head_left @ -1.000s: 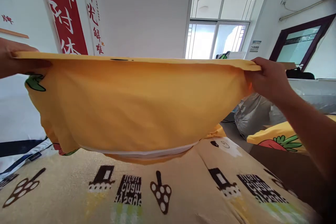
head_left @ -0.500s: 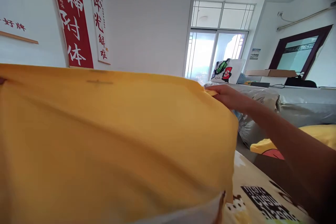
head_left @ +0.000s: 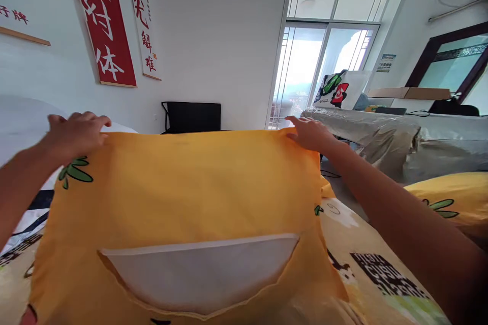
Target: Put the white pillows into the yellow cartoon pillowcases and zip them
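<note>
A yellow pillowcase point(head_left: 198, 183) with green leaf prints near its sides is spread upright in front of me. Its wide slit gapes across the lower middle, and white fabric point(head_left: 206, 274) shows inside; whether that is a pillow or a lining I cannot tell. My left hand point(head_left: 78, 132) is closed on the upper left corner. At the upper right corner, my right hand point(head_left: 309, 134) grips the cloth, level with the left. The lower part of the pillowcase reaches past the bottom of the view.
Below lies a cream printed bedsheet point(head_left: 381, 233). A second yellow pillow point(head_left: 453, 198) rests at the right. Behind it stands plastic-wrapped furniture point(head_left: 385, 137) with a cardboard box point(head_left: 412, 93) and a printed bag point(head_left: 339, 90) on top. A black chair point(head_left: 194, 117) stands by the far wall.
The pillowcase has come down lower, its slit and leaf prints now facing me. My left hand has come fully into view. The camera view has tilted downward, and the black chair now shows.
</note>
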The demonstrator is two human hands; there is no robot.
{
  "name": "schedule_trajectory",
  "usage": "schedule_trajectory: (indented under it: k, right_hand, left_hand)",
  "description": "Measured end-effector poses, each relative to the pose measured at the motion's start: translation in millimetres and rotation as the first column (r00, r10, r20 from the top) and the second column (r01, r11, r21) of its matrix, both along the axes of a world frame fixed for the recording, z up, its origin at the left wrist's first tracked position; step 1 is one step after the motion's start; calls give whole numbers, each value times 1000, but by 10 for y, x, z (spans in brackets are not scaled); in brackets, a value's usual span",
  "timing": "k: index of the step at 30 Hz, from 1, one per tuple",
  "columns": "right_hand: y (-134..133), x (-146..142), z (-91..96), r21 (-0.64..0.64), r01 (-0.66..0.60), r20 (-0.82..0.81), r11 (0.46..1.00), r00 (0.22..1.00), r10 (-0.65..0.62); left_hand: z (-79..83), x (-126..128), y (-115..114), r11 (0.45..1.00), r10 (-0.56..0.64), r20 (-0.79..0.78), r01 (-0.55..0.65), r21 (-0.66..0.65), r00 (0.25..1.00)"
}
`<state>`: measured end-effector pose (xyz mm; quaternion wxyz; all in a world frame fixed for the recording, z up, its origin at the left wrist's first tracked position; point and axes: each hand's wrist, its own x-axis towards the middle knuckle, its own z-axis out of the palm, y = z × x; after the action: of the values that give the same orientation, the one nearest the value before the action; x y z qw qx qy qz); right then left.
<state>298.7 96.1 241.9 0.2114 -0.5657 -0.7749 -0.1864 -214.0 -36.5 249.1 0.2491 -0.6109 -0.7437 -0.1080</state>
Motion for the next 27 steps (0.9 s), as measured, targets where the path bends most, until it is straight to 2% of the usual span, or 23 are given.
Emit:
schedule_trajectory:
  k: [2, 4, 6, 7, 8, 10, 13, 15, 18, 20, 22, 24, 27]
  right_hand:
    - [-15, -144, -335, -115, -144, 98, 983, 983, 156]
    - [-45, -237, -626, -372, -227, 196, 900, 929, 315]
    - [-72, -290, -832, -631, -145, 262, 762, 885, 385]
    - [-83, -308, -900, -700, -79, 282, 710, 882, 377]
    - [-95, -323, -946, -732, -30, 298, 681, 884, 360]
    - [-125, -351, -985, -739, -7, 309, 674, 885, 349]
    - [-197, -420, -981, -726, -7, 322, 688, 881, 348]
    - [-262, -501, -981, -733, -62, 288, 678, 874, 391]
    - [-341, -669, -1026, -744, -246, 151, 621, 843, 516]
    - [-342, -779, -1097, -745, -303, 104, 595, 828, 552]
    - [-291, -858, -1219, -758, -292, 112, 583, 823, 557]
    - [-215, -897, -1399, -776, -257, 135, 576, 825, 549]
    - [-139, -891, -1732, -788, -222, 152, 574, 833, 532]
  left_hand:
    - [-294, 314, 115, 983, -157, -13, 155, -97, 987]
    - [-610, 624, 183, 935, -284, 95, 297, -195, 954]
    - [-876, 893, 201, 844, -441, 200, 480, -240, 875]
    - [-975, 1008, 193, 787, -509, 244, 561, -257, 826]
    - [-1051, 1111, 175, 730, -563, 279, 626, -273, 778]
    - [-1149, 1282, 128, 639, -615, 333, 699, -321, 715]
    - [-1253, 1446, 90, 563, -608, 383, 718, -410, 695]
    - [-1338, 1489, 108, 515, -581, 422, 716, -472, 696]
    - [-1466, 1470, 182, 437, -530, 489, 717, -543, 693]
    - [-1522, 1421, 236, 410, -515, 529, 735, -540, 675]
    - [-1569, 1356, 282, 410, -522, 552, 759, -506, 650]
    - [-1644, 1282, 313, 432, -527, 554, 764, -479, 645]
    - [-1846, 1158, 334, 502, -449, 565, 718, -482, 693]
